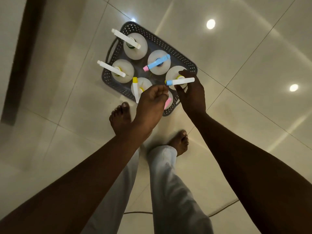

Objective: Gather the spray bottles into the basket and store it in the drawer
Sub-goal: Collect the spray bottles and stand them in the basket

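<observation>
A grey perforated basket stands on the tiled floor in front of my feet, with several white spray bottles upright inside it. My right hand grips the neck of the bottle with a white, blue-tipped sprayer at the basket's right side. Over the basket's near edge my left hand is curled with fingertips pinched together, and whether it holds anything is hidden. Below it a bottle with a pink sprayer peeks out. The other bottles include a blue-and-pink-headed one and a yellow-tipped one.
Glossy cream floor tiles surround the basket, reflecting ceiling lights. A dark wooden edge runs along the left. My bare feet stand just behind the basket. A thin cable lies on the floor near my legs.
</observation>
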{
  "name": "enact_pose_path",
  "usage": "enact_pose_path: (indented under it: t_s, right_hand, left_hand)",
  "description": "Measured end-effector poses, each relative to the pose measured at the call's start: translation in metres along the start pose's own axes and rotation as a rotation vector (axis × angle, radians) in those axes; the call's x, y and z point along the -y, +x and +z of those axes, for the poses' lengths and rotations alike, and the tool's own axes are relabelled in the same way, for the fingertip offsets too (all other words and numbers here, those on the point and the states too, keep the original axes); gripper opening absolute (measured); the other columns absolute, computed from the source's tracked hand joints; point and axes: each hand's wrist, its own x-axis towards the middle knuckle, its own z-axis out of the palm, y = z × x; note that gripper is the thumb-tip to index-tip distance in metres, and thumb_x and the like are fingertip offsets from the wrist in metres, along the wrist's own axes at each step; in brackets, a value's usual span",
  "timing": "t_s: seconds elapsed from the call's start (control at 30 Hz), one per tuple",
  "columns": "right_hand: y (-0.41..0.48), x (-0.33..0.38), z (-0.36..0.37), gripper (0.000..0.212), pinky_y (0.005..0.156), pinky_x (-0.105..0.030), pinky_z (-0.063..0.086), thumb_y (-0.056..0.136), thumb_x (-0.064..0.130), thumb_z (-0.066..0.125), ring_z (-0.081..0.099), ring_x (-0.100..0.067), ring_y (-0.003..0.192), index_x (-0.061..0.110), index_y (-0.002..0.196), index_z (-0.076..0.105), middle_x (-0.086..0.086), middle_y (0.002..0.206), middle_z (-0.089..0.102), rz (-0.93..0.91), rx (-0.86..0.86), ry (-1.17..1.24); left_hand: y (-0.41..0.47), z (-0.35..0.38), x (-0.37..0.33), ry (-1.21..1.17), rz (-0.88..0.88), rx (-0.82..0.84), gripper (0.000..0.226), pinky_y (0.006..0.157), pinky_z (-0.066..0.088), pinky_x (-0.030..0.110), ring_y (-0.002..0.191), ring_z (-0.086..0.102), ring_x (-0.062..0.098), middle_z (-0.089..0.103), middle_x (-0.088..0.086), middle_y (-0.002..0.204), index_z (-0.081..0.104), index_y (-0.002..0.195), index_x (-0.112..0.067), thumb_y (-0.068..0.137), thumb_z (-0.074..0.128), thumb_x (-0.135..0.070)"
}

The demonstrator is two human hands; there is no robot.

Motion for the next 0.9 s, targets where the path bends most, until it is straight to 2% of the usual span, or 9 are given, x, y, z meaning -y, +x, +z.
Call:
enact_pose_path:
  t_s: [0.13, 0.23, 0.33, 0.5, 0.57, 0.67, 0.73, 0.8, 0.9]
  right_hand:
    - [0.002, -0.007, 0.007, 0.046, 0.105, -0.041, 0.055, 0.095, 0.01, 0.075, 0.066, -0.027, 0.126, 0.009, 0.14, 0.064, -0.009, 0.141, 0.067, 0.01, -0.007, -0.007]
    - [0.003, -0.013, 0.012, 0.046, 0.105, -0.042, 0.055, 0.096, 0.01, 0.074, 0.066, -0.028, 0.125, 0.009, 0.141, 0.063, -0.01, 0.141, 0.067, 0.018, -0.006, -0.01]
    - [0.004, -0.018, 0.014, 0.047, 0.107, -0.044, 0.054, 0.098, 0.013, 0.072, 0.065, -0.028, 0.128, 0.009, 0.144, 0.061, -0.009, 0.143, 0.066, 0.03, 0.015, -0.024]
    - [0.006, -0.023, 0.019, 0.051, 0.11, -0.042, 0.053, 0.1, 0.018, 0.071, 0.061, -0.023, 0.135, 0.016, 0.149, 0.057, -0.005, 0.15, 0.061, 0.032, 0.036, -0.059]
    - [0.005, -0.025, 0.017, 0.054, 0.111, -0.033, 0.051, 0.099, 0.02, 0.072, 0.058, -0.02, 0.138, 0.019, 0.151, 0.055, -0.002, 0.153, 0.059, 0.039, 0.015, -0.07]
    - [-0.003, -0.026, 0.012, 0.062, 0.108, -0.018, 0.041, 0.097, 0.022, 0.072, 0.05, -0.016, 0.145, 0.02, 0.155, 0.049, 0.0, 0.159, 0.051, 0.064, 0.004, -0.115]
    - [-0.013, -0.025, 0.009, 0.066, 0.113, -0.019, 0.036, 0.097, 0.021, 0.071, 0.044, -0.016, 0.15, 0.02, 0.158, 0.044, 0.0, 0.163, 0.046, 0.126, 0.009, -0.084]
    - [-0.024, -0.022, 0.008, 0.067, 0.119, -0.027, 0.037, 0.098, 0.023, 0.07, 0.043, -0.019, 0.151, 0.018, 0.159, 0.043, -0.002, 0.163, 0.046, 0.227, -0.01, -0.03]
    - [-0.039, -0.015, 0.01, 0.065, 0.12, -0.035, 0.042, 0.099, 0.027, 0.07, 0.048, -0.022, 0.146, 0.018, 0.158, 0.044, -0.003, 0.16, 0.049, 0.404, -0.055, 0.063]
  left_hand:
    - [0.008, 0.005, 0.007, 0.003, -0.003, 0.006, 0.031, 0.108, 0.052, 0.034, 0.111, 0.063, 0.01, 0.071, -0.001, 0.124, 0.067, 0.133, -0.011, 0.105, 0.056, -0.013]
    - [0.015, 0.006, 0.009, -0.011, -0.015, -0.003, 0.03, 0.11, 0.053, 0.039, 0.113, 0.064, 0.013, 0.069, -0.004, 0.119, 0.067, 0.132, -0.012, 0.104, 0.057, -0.013]
    - [0.019, 0.003, 0.009, -0.023, -0.025, -0.01, 0.03, 0.111, 0.052, 0.045, 0.122, 0.065, 0.022, 0.071, 0.002, 0.13, 0.067, 0.133, -0.011, 0.104, 0.058, -0.013]
    - [0.02, -0.006, 0.012, -0.02, 0.013, -0.011, 0.032, 0.107, 0.053, 0.038, 0.122, 0.065, 0.02, 0.07, 0.004, 0.133, 0.066, 0.134, -0.012, 0.104, 0.057, -0.013]
    - [0.019, -0.01, 0.015, -0.033, 0.049, -0.013, 0.032, 0.103, 0.053, 0.033, 0.113, 0.065, 0.015, 0.072, 0.004, 0.13, 0.067, 0.133, -0.012, 0.103, 0.059, -0.012]
    - [0.015, -0.022, 0.02, -0.019, 0.095, -0.008, 0.031, 0.099, 0.054, 0.027, 0.114, 0.068, 0.009, 0.074, -0.003, 0.125, 0.069, 0.131, -0.017, 0.1, 0.061, -0.017]
    - [0.01, -0.035, 0.024, 0.005, 0.123, -0.02, 0.029, 0.097, 0.055, 0.026, 0.113, 0.069, 0.004, 0.074, -0.013, 0.117, 0.072, 0.12, -0.033, 0.094, 0.062, -0.024]
    - [0.005, -0.051, 0.028, 0.026, 0.119, -0.058, 0.03, 0.103, 0.056, 0.033, 0.113, 0.07, 0.005, 0.076, -0.016, 0.115, 0.073, 0.103, -0.051, 0.088, 0.064, -0.028]
    - [0.006, -0.083, 0.036, 0.036, 0.13, -0.153, 0.029, 0.102, 0.058, 0.044, 0.107, 0.074, 0.012, 0.08, -0.01, 0.108, 0.077, 0.099, -0.041, 0.081, 0.066, -0.021]
